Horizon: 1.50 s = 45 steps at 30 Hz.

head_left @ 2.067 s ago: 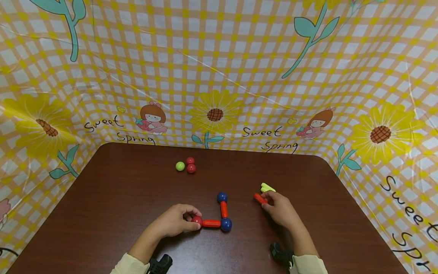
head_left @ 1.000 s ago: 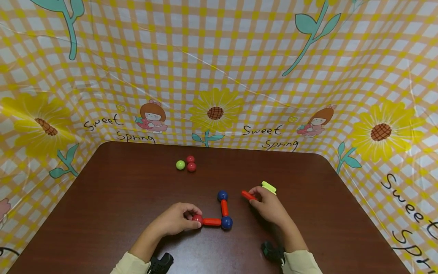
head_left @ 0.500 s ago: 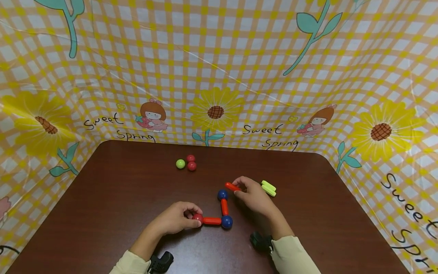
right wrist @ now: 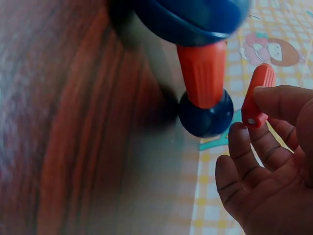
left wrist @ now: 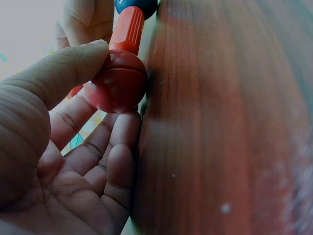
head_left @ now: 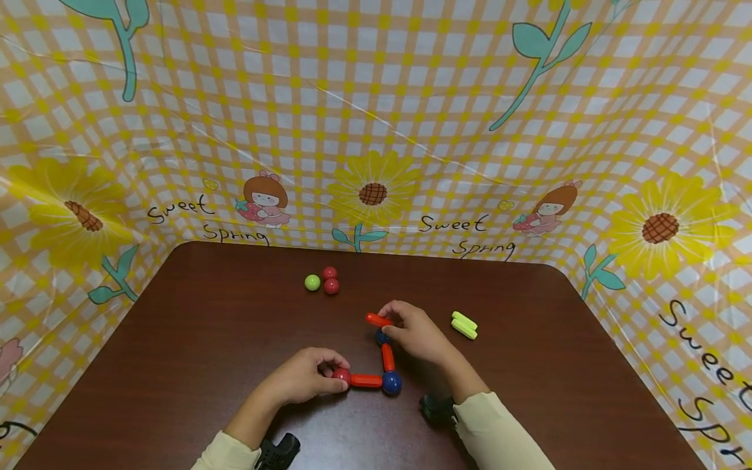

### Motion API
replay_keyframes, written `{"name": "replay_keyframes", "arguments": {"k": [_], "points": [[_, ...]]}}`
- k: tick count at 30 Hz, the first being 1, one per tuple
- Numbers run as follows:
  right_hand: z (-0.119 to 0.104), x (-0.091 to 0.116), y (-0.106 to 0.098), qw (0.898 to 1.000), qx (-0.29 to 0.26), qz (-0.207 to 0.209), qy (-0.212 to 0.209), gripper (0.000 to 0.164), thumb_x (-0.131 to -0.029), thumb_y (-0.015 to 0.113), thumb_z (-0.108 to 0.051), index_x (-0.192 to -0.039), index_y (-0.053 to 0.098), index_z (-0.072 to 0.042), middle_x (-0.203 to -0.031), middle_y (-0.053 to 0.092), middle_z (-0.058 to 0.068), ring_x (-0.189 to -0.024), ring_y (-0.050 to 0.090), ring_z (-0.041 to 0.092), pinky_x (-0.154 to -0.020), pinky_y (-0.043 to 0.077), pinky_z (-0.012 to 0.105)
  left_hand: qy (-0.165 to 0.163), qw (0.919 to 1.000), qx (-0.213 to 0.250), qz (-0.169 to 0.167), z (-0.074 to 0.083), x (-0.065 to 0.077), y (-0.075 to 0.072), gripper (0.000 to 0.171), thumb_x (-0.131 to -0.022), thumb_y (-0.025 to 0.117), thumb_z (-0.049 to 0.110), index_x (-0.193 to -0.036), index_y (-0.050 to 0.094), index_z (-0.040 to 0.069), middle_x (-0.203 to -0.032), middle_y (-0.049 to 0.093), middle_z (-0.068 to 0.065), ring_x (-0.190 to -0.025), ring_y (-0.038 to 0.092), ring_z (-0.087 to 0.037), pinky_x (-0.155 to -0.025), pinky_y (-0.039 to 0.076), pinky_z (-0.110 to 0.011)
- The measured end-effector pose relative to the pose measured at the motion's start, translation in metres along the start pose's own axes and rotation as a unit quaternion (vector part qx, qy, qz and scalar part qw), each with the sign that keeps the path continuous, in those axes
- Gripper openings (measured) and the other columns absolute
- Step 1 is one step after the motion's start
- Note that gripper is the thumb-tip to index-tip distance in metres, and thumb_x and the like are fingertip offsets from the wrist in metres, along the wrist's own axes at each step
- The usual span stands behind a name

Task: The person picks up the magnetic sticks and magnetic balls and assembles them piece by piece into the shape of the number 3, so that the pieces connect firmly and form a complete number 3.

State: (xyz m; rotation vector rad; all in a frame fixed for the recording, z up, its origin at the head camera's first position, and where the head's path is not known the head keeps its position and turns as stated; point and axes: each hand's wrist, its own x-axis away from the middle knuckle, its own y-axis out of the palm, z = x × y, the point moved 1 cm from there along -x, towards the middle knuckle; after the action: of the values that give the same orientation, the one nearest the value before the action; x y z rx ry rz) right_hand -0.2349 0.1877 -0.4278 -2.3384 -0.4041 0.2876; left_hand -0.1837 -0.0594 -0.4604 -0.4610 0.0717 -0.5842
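Note:
My left hand (head_left: pixel 305 376) pinches a red ball (left wrist: pixel 117 83) between thumb and fingers, low on the table. From that ball a red rod (head_left: pixel 367 380) runs right to a blue ball (head_left: pixel 391 383). A second red rod (head_left: pixel 388 358) goes away from there to another blue ball (head_left: pixel 382 337), partly hidden by my right hand. My right hand (head_left: pixel 414 331) pinches a loose red rod (right wrist: pixel 259 95) above that far blue ball. In the right wrist view the loose rod stands apart from the blue ball (right wrist: pixel 206 115), a metal dot on its near end.
Two yellow-green rods (head_left: pixel 464 325) lie side by side at the right. Farther back are a green ball (head_left: pixel 313 282) and two red balls (head_left: pixel 331 286). A patterned cloth (head_left: pixel 376 130) hangs behind and beside the brown table (head_left: pixel 235 313).
My right hand has carried the loose red rod leftward from near the yellow-green rods to the far blue ball. My left hand has kept its hold on the red ball.

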Motion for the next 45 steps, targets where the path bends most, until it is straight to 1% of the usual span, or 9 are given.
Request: {"name": "replay_keyframes", "arguments": {"k": [6,12,19,25,31,35,41,45], "points": [[-0.001,-0.004,0.007,1.0,-0.007,-0.003,-0.008,0.019,-0.091,0.07,-0.005,-0.106,0.066,-0.015,-0.102,0.062,-0.001,-0.083,0.055,0.016,-0.073,0.047,0.034,0.008,1.0,0.0,0.001,-0.001,0.001,0.0,0.016,-0.084,0.08,0.016,-0.098,0.072,0.012,-0.08,0.058,0.005,-0.075,0.052,-0.012,-0.061,0.042,-0.025],[-0.003,-0.008,0.012,1.0,0.0,-0.017,-0.005,0.018,-0.091,0.07,-0.007,-0.105,0.066,-0.018,-0.1,0.061,-0.002,-0.085,0.053,0.017,-0.073,0.045,0.034,0.011,0.9999,-0.004,0.002,0.0,0.001,0.0,0.017,-0.084,0.08,0.016,-0.098,0.072,0.012,-0.079,0.058,0.005,-0.075,0.052,-0.012,-0.062,0.041,-0.025],[-0.003,-0.01,0.016,0.999,0.006,-0.035,-0.008,0.017,-0.092,0.069,-0.008,-0.104,0.065,-0.019,-0.098,0.06,-0.002,-0.087,0.052,0.019,-0.076,0.043,0.036,0.002,1.0,-0.003,0.0,0.001,0.0,-0.002,0.017,-0.084,0.08,0.015,-0.099,0.072,0.012,-0.08,0.057,0.004,-0.075,0.052,-0.012,-0.061,0.041,-0.025],[0.0,-0.011,0.018,0.999,0.004,-0.045,0.006,0.016,-0.092,0.069,-0.009,-0.103,0.065,-0.019,-0.093,0.059,-0.002,-0.083,0.052,0.018,-0.073,0.044,0.036,0.004,1.0,-0.007,0.002,0.0,0.0,-0.001,0.017,-0.084,0.08,0.015,-0.099,0.072,0.013,-0.08,0.057,0.004,-0.076,0.052,-0.014,-0.061,0.041,-0.025],[0.004,-0.011,0.019,0.998,-0.013,-0.057,0.018,0.015,-0.093,0.068,-0.01,-0.104,0.064,-0.019,-0.094,0.059,-0.001,-0.085,0.053,0.019,-0.074,0.043,0.036,-0.001,0.9999,-0.01,0.003,-0.001,0.0,-0.001,0.016,-0.084,0.08,0.015,-0.099,0.072,0.014,-0.08,0.058,0.004,-0.076,0.052,-0.013,-0.062,0.041,-0.025],[0.012,-0.013,0.02,0.996,-0.044,-0.069,0.023,0.014,-0.093,0.067,-0.011,-0.106,0.064,-0.016,-0.096,0.06,0.0,-0.088,0.053,0.019,-0.076,0.044,0.035,-0.002,1.0,-0.007,0.002,0.002,0.001,0.0,0.018,-0.084,0.08,0.016,-0.099,0.072,0.013,-0.081,0.058,0.003,-0.076,0.052,-0.014,-0.062,0.041,-0.025],[0.025,-0.014,0.019,0.986,-0.143,-0.082,0.033,0.016,-0.094,0.066,-0.008,-0.109,0.063,-0.008,-0.095,0.06,0.005,-0.089,0.054,0.022,-0.078,0.044,0.036,0.001,1.0,-0.004,0.002,0.004,0.001,0.0,0.019,-0.084,0.08,0.015,-0.1,0.072,0.012,-0.08,0.058,0.003,-0.076,0.052,-0.014,-0.062,0.041,-0.025],[0.028,-0.014,0.021,0.982,-0.165,-0.086,0.037,0.016,-0.094,0.066,-0.008,-0.11,0.063,-0.007,-0.095,0.06,0.005,-0.09,0.053,0.023,-0.079,0.043,0.036,0.004,0.9999,-0.01,0.004,0.003,0.002,0.0,0.017,-0.084,0.08,0.016,-0.099,0.072,0.012,-0.08,0.058,0.004,-0.076,0.052,-0.012,-0.062,0.041,-0.025]]}}
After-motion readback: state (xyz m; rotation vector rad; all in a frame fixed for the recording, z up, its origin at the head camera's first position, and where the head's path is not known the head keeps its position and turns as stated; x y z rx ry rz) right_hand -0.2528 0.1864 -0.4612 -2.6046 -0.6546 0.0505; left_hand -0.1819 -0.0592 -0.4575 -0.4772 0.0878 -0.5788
